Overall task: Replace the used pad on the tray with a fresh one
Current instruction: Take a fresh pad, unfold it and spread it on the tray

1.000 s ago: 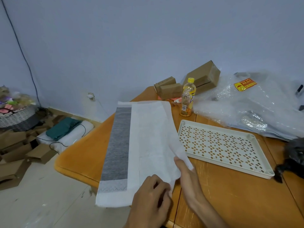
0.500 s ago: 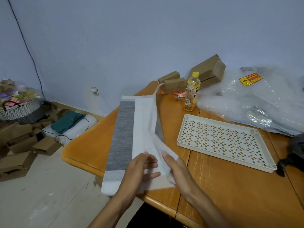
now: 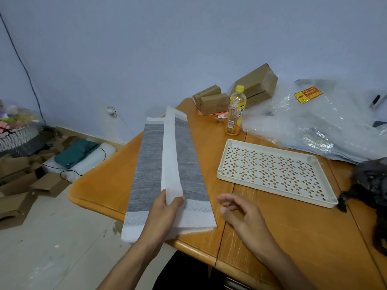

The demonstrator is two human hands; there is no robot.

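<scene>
Grey and white, the pad (image 3: 167, 174) lies long and partly folded on the left part of the wooden table (image 3: 272, 227), and its near end hangs a little over the table edge. A white flap runs down its middle and stands up. The left hand (image 3: 165, 208) pinches the near end of that flap between the thumb and the fingers and holds it up off the grey part. The right hand (image 3: 238, 212) is just to the right of the pad, above the table. Its fingers are loosely bent and it holds nothing. I cannot tell if it touches the table.

The white tray (image 3: 278, 170) with many little holes sits flat on the table to the right of the pad, and the two do not touch. Nothing lies on the tray. Behind the tray stands a bottle (image 3: 235, 111) with a yellow cap. Brown boxes (image 3: 236, 93) sit near the wall behind the bottle. A big heap of clear plastic wrap (image 3: 314, 122) lies on the far right side of the table.
</scene>
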